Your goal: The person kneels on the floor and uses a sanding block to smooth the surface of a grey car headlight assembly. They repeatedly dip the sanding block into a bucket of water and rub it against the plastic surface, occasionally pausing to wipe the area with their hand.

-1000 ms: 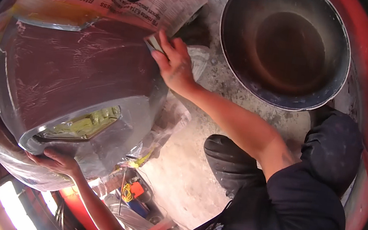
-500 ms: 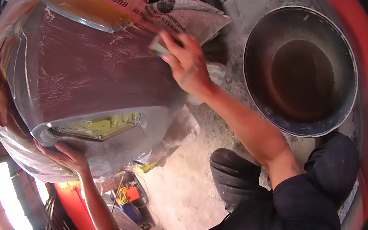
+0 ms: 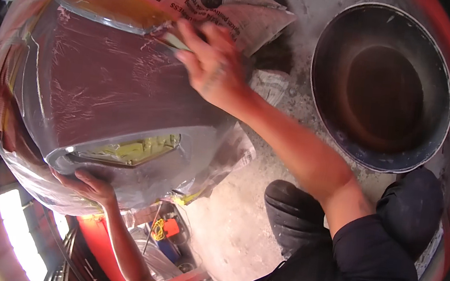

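The right hand (image 3: 217,64) pinches a thin, pale pad (image 3: 175,41) between thumb and fingers, closed around it though slightly blurred; the left hand (image 3: 89,187) is open, its fingers loosely spread against the near left corner of the panel (image 3: 109,83), gripping nothing that shows.

The pad lies just left of the right palm, at the panel's far right corner; the left hand is well apart from it, so the right hand is much the nearer. The visible length of the pad slants from far left to near right. The brown, scuffed face of the panel spreads left and near from there, longer from left to right than from far to near, and so lies between the two hands.

Just beyond the pad, to the left, is an orange lamp (image 3: 107,5) along the panel's far edge, with newspaper (image 3: 244,18) behind and to the right. A lamp opening (image 3: 135,149) sits near, just above the left hand. Farther right, a dark basin (image 3: 336,53) holding brownish liquid stands on the floor (image 3: 222,212), well apart from both hands.
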`<state>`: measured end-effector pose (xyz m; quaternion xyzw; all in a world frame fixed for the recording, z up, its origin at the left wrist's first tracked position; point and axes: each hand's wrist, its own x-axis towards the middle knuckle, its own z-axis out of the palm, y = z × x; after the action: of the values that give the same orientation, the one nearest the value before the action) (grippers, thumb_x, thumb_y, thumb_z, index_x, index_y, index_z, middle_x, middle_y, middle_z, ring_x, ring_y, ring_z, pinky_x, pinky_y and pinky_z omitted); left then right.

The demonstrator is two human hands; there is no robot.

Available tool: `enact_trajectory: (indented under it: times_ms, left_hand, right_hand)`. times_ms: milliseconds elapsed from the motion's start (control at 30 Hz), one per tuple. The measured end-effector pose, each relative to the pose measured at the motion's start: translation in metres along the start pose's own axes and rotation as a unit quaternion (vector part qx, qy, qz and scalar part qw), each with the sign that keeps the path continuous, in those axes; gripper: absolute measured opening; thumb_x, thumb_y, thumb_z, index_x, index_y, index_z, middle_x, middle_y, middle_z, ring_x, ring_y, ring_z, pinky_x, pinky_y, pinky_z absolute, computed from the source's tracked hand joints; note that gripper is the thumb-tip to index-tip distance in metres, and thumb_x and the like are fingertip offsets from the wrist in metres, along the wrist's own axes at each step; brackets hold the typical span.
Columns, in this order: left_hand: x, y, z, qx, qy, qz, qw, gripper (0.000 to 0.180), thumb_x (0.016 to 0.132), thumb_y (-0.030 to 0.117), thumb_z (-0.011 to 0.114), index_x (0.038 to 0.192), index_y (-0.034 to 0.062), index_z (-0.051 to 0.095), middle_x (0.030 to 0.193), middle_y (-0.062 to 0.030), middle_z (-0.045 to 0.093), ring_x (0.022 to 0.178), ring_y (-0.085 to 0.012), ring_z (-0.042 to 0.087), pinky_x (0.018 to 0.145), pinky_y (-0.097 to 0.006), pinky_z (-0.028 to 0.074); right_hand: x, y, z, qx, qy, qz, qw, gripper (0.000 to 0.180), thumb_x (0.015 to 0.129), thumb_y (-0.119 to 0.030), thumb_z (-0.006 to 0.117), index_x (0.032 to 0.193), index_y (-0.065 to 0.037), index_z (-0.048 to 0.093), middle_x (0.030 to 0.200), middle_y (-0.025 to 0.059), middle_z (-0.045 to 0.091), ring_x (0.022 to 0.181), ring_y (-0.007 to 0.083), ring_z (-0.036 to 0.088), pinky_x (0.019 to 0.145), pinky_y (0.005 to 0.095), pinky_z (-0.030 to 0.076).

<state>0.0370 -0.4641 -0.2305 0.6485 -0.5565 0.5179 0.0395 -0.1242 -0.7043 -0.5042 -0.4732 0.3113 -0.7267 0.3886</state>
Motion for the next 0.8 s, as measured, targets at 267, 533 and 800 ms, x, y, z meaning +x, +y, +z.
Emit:
enact_trajectory:
  times_ms: [267,533,800]
  left_hand:
    - [0.004,0.003,0.001,0.003,0.002,0.019,1.000,0.078,0.115,0.052,0.035,0.167,-0.0061,0.024,0.168,-0.0328,0.031,0.158,-0.0459,0.032,0.127,-0.056,0.029]
    - [0.010,-0.004,-0.006,0.017,0.018,0.013,1.000,0.078,0.115,0.051,0.037,0.166,-0.0065,0.024,0.168,-0.0332,0.031,0.155,-0.0456,0.036,0.126,-0.056,0.033]
    - [0.006,-0.009,-0.002,-0.032,0.022,-0.061,0.997,0.078,0.114,0.051,0.040,0.166,-0.0054,0.027,0.167,-0.0320,0.034,0.152,-0.0435,0.040,0.124,-0.055,0.037]
  right_hand:
    - [0.024,-0.001,0.009,-0.022,-0.003,-0.001,1.000,0.057,0.091,-0.014,0.079,0.145,0.000,0.066,0.097,0.0157,0.061,0.094,0.0353,0.059,0.082,0.0453,0.050]
    - [-0.019,0.017,-0.030,-0.036,-0.061,0.113,0.991,0.049,0.094,-0.016,0.077,0.141,-0.005,0.068,0.105,0.0160,0.064,0.101,0.0369,0.061,0.088,0.0461,0.050]
    - [-0.087,0.087,-0.020,0.009,0.026,0.244,0.970,0.049,0.094,-0.019,0.077,0.140,-0.002,0.070,0.097,0.0190,0.059,0.092,0.0364,0.060,0.084,0.0509,0.049]
